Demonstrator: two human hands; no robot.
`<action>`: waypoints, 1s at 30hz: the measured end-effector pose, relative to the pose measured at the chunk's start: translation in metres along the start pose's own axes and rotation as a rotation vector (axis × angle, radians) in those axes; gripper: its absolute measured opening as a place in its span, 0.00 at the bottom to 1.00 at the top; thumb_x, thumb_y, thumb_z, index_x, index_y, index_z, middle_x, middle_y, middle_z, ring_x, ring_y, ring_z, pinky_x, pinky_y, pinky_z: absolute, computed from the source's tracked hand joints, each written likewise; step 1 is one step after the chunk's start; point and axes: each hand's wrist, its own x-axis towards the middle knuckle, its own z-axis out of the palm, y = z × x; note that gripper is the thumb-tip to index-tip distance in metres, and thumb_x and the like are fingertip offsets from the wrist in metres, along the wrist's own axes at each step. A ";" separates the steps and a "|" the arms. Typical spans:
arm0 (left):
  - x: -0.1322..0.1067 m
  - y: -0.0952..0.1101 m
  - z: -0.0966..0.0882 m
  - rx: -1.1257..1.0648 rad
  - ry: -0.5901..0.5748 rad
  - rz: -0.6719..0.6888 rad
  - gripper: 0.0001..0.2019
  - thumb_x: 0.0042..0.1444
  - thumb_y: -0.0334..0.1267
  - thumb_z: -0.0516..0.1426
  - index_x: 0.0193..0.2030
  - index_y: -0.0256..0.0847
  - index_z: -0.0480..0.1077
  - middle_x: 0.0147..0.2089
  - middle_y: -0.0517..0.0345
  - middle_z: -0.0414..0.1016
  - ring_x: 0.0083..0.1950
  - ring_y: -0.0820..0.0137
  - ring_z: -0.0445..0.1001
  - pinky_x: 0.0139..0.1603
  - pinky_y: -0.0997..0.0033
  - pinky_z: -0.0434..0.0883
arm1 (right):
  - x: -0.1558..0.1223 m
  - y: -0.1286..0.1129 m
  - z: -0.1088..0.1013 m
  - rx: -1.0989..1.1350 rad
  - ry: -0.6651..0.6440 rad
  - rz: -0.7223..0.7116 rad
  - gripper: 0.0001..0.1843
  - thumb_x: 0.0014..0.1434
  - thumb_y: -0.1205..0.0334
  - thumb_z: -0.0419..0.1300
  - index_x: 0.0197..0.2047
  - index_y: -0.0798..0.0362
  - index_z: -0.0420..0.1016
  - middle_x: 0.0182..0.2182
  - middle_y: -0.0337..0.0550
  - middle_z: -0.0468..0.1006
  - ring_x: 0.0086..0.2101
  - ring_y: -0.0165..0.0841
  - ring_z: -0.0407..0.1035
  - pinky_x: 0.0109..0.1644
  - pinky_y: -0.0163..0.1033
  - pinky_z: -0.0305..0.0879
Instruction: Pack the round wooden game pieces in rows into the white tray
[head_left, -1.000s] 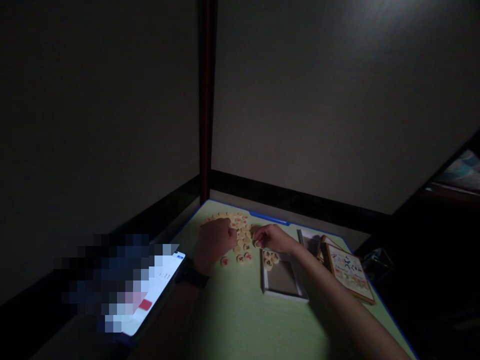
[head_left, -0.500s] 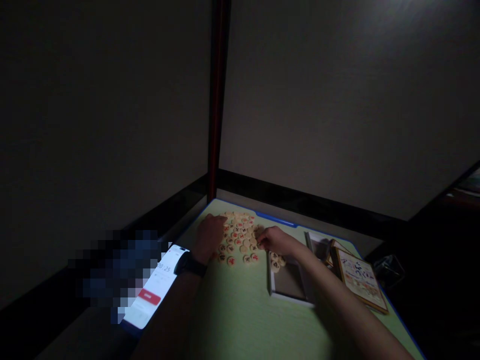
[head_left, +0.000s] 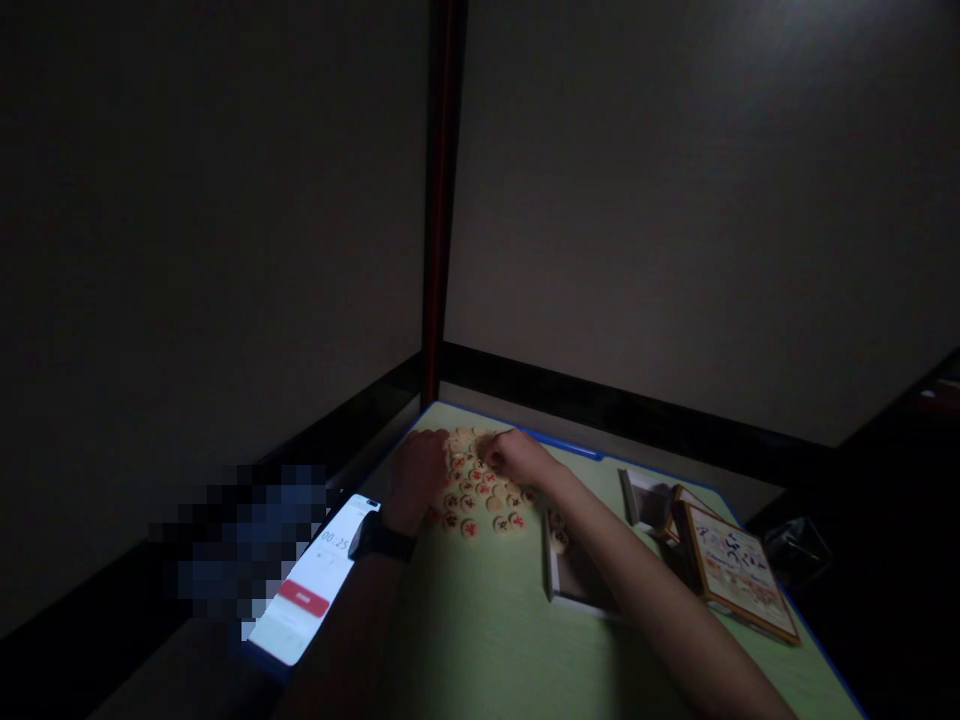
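Round wooden Chinese chess pieces [head_left: 469, 503] with red and black characters lie grouped on the green table, some with plain tops. At the left edge of the group is my left hand [head_left: 421, 470], a dark watch on its wrist. Its fingers are curled against the pieces, and whatever they hold is hidden. My right hand [head_left: 519, 457] reaches over the far right part of the group, fingers closed and pointing down; I cannot make out what is between them. Under my right forearm sits a shallow open box [head_left: 553, 580] with a few pieces [head_left: 559, 541] in it.
To the left lies a lit phone [head_left: 307, 590] showing a timer. A second shallow tray [head_left: 637, 500] and a framed box lid [head_left: 739, 570] with printed writing lie on the right of the green table [head_left: 480, 640]. Walls meet behind its far corner.
My right hand has moved left and away from me, from beside the box to over the pieces. My left hand stays at the group's left side. The view has shifted slightly.
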 end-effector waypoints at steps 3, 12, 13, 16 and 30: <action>-0.003 -0.001 -0.009 0.005 -0.117 -0.041 0.15 0.64 0.32 0.49 0.48 0.40 0.76 0.47 0.47 0.81 0.49 0.62 0.77 0.49 0.67 0.71 | -0.004 -0.002 0.003 0.015 -0.032 -0.020 0.14 0.50 0.78 0.59 0.33 0.53 0.82 0.31 0.42 0.82 0.34 0.32 0.73 0.36 0.32 0.58; -0.003 -0.007 -0.009 -0.037 -0.110 -0.090 0.15 0.61 0.29 0.50 0.47 0.41 0.76 0.48 0.47 0.81 0.51 0.60 0.78 0.47 0.66 0.72 | -0.009 -0.035 0.007 0.059 -0.039 -0.158 0.13 0.52 0.78 0.59 0.34 0.53 0.82 0.32 0.43 0.82 0.34 0.33 0.73 0.36 0.32 0.59; -0.003 -0.007 -0.008 -0.039 -0.115 -0.089 0.15 0.61 0.29 0.51 0.48 0.41 0.76 0.48 0.46 0.81 0.51 0.60 0.78 0.47 0.67 0.71 | -0.010 -0.040 0.007 0.051 -0.039 -0.162 0.13 0.52 0.78 0.59 0.34 0.54 0.81 0.32 0.43 0.81 0.34 0.32 0.72 0.36 0.32 0.59; -0.003 -0.008 -0.008 -0.047 -0.132 -0.086 0.14 0.61 0.30 0.51 0.48 0.40 0.76 0.48 0.46 0.81 0.51 0.61 0.78 0.47 0.68 0.71 | -0.011 -0.051 0.009 0.037 -0.031 -0.154 0.12 0.52 0.78 0.58 0.32 0.54 0.81 0.31 0.43 0.80 0.33 0.32 0.71 0.35 0.32 0.58; -0.005 -0.022 -0.010 -0.090 -0.281 0.001 0.05 0.55 0.38 0.59 0.36 0.42 0.76 0.42 0.53 0.81 0.44 0.65 0.78 0.43 0.71 0.69 | -0.026 -0.044 -0.001 0.068 -0.032 -0.141 0.14 0.48 0.81 0.54 0.27 0.54 0.76 0.26 0.39 0.76 0.30 0.30 0.66 0.35 0.32 0.54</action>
